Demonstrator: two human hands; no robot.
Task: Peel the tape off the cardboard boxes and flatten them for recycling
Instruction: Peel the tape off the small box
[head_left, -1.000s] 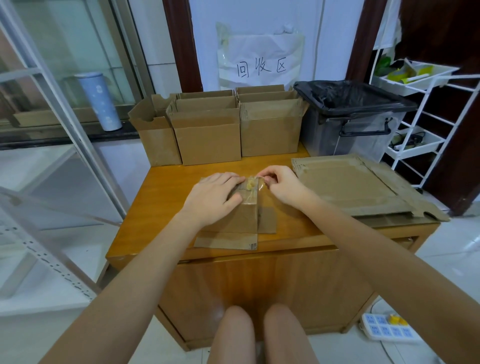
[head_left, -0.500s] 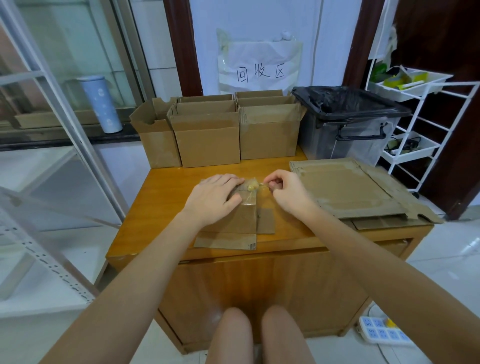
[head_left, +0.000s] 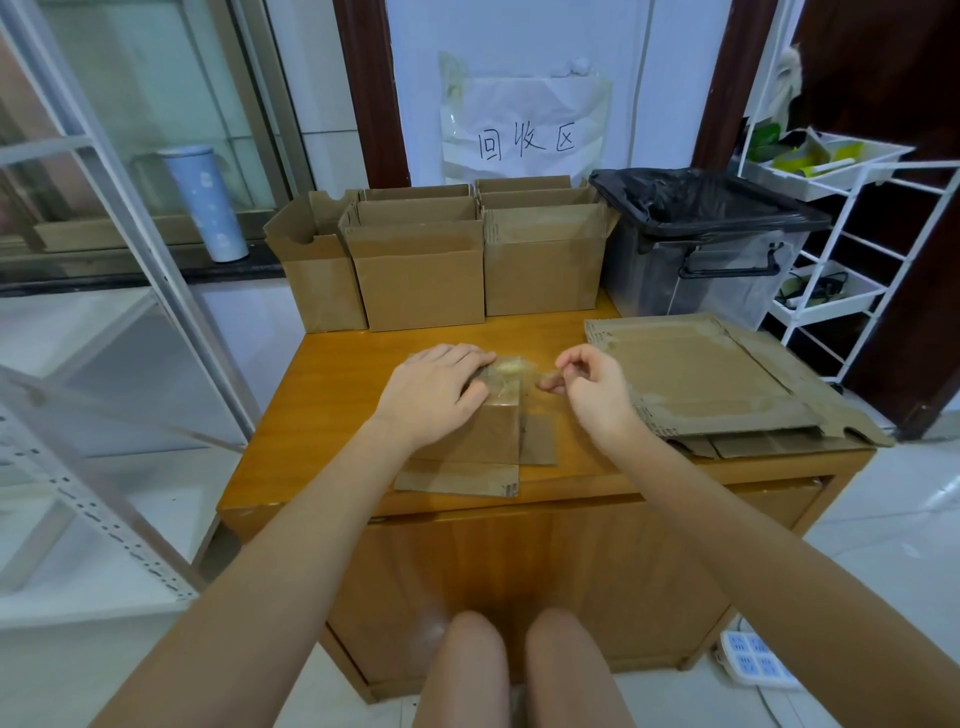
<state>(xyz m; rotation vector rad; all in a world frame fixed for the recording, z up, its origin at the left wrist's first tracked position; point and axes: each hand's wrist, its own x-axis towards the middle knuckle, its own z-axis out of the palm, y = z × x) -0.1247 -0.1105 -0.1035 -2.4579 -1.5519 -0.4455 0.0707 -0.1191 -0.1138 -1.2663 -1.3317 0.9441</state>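
A small cardboard box (head_left: 488, 441) lies on its side on the wooden table (head_left: 332, 395), flaps spread toward me. My left hand (head_left: 436, 389) presses flat on its top. A strip of clear tape (head_left: 519, 374) stretches from the box's far right corner to my right hand (head_left: 587, 389), which pinches its end between thumb and fingertips, just right of the box. Flattened boxes (head_left: 711, 384) are stacked on the table's right side. Three upright open boxes (head_left: 421, 270) stand along the back edge.
A clear bin with a black bag (head_left: 706, 249) stands behind the table at right, next to a white wire shelf rack (head_left: 852, 249). A white metal frame (head_left: 130, 291) runs along the left. A power strip (head_left: 753, 660) lies on the floor at right.
My right hand has moved right, away from the box corner, drawing the tape strip out with it. The left hand has stayed on the box.
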